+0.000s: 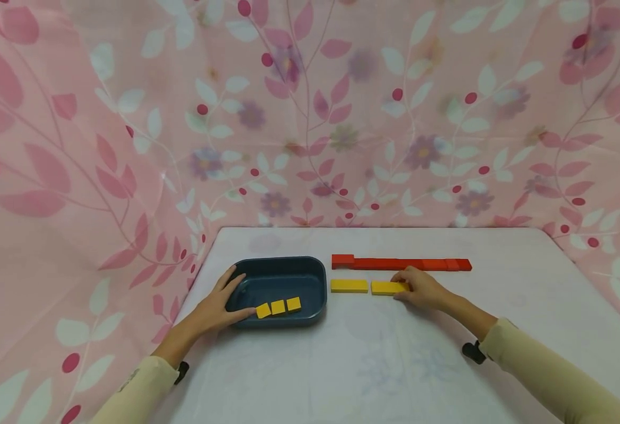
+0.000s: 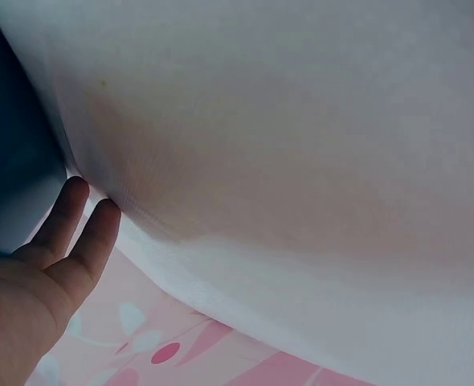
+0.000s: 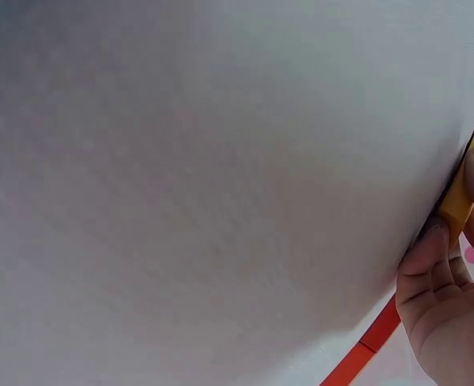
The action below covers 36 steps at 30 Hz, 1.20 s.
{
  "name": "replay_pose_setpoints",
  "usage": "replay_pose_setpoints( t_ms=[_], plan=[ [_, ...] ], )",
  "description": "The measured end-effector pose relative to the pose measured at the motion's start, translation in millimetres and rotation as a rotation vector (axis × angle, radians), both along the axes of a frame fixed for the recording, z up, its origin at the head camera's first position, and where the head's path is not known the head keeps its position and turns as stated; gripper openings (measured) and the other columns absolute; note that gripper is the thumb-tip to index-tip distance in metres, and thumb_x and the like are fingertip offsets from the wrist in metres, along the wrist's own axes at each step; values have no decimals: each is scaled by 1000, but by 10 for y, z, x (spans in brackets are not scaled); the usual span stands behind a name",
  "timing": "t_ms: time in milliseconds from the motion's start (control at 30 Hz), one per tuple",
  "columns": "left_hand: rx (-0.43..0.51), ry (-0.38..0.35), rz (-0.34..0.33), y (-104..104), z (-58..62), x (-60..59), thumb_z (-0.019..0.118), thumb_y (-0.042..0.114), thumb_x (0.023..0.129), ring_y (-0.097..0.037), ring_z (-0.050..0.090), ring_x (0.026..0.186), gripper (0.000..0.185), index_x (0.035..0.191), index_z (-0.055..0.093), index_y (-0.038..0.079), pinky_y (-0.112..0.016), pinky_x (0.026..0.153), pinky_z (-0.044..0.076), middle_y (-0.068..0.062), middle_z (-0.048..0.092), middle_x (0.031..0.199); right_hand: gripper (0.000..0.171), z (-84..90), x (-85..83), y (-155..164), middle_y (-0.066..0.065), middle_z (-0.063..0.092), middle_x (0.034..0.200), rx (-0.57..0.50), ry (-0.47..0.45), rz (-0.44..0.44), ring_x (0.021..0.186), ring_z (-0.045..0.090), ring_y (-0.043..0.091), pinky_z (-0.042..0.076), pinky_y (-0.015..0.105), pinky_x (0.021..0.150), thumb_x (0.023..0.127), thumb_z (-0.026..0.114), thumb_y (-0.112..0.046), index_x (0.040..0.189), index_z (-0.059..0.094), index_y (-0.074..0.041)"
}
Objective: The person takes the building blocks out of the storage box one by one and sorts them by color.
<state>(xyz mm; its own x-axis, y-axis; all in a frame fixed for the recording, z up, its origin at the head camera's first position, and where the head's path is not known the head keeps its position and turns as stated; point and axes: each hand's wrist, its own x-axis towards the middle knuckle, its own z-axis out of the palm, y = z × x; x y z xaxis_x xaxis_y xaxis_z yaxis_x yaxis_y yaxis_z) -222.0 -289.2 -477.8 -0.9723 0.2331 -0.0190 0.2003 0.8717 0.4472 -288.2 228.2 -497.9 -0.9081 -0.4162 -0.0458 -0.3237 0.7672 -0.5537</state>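
Our left hand [image 1: 218, 306] rests on the near left corner of the dark blue tray [image 1: 310, 272], fingers straight and spread over its rim, thumb along the outer wall; it curls round nothing. Inside the tray, three small yellow blocks [image 1: 278, 307] lie in a row against the near wall, just beside our fingertips. Our right hand [image 1: 421, 288] lies flat-wristed on the worktop [image 1: 341, 365], its fingers curled over the right end of a long yellow block [image 1: 387, 287], pinching it between thumb and fingertips; the right wrist view shows the fingers [image 3: 430, 265] pressed against that block's edge [image 3: 470, 185].

A second long yellow block [image 1: 349, 285] lies just to the left of the held one, apart from it by a small gap, and close to the tray's right wall. Behind both runs a row of red blocks [image 1: 401, 264], end to end, near our right knuckles but not touching them.

The worktop is bare toward us and out to the right. A pink leaf-patterned curtain [image 1: 76, 176] closes in the left, far and right edges, hanging close beside the tray's left side.
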Motion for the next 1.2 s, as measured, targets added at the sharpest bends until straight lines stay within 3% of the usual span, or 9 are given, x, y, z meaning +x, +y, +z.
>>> replay_pose_setpoints(
  t_ms=[367, 1200],
  plan=[
    [-8, 13, 2, 6, -14, -12, 66, 70, 78, -44, 36, 140, 100, 157, 28, 22, -71, 104, 37, -7, 6, 167, 31, -22, -35, -15, 2, 57, 98, 19, 27, 15, 87, 51, 17, 50, 31, 81, 86, 77, -23, 114, 69, -12],
    [-15, -7, 9, -11, -2, -11, 65, 72, 78, -45, 34, 141, 99, 156, 29, 23, -72, 103, 38, -8, 5, 167, 35, -24, -57, -95, 1, 56, 100, 43, 43, 42, 87, 52, 15, 52, 27, 80, 87, 77, -25, 118, 68, -13]
  ],
)
